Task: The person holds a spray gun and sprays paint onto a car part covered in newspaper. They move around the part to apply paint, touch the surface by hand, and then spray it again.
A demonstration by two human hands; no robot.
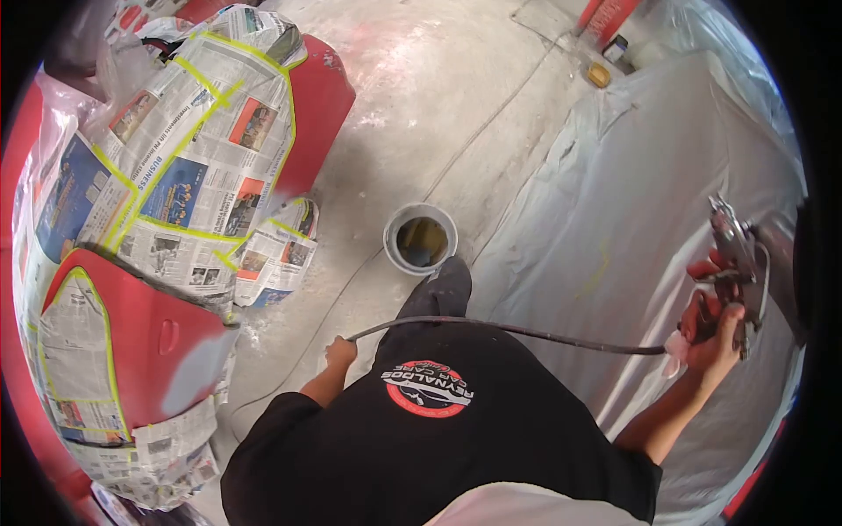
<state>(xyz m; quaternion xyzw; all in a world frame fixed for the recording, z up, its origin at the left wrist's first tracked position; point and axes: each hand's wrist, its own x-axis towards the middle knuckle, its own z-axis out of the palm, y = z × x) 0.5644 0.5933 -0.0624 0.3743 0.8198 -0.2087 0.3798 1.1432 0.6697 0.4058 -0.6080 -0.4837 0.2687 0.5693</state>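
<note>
My right hand [721, 331], its fingers marked with red, is wrapped round a metal spray gun [737, 254] at the far right. From the gun's lower end a dark air hose [526, 331] runs across in front of my body. The other end of that stretch passes into my left hand [341, 351], which is closed around it; the fingers are partly hidden. To the left stands a red car body, with its door [167, 337] bearing a pale grey patch [200, 373]. Newspaper [189, 158] held by yellow tape [145, 188] covers much of the car.
A bucket [392, 250] of murky liquid stands on the concrete floor [395, 105], by my foot. Plastic sheeting [631, 193] hangs or lies along the right. A thin cord [500, 118] crosses the floor. At the back right are a red stand [605, 19] and a yellow object [599, 75].
</note>
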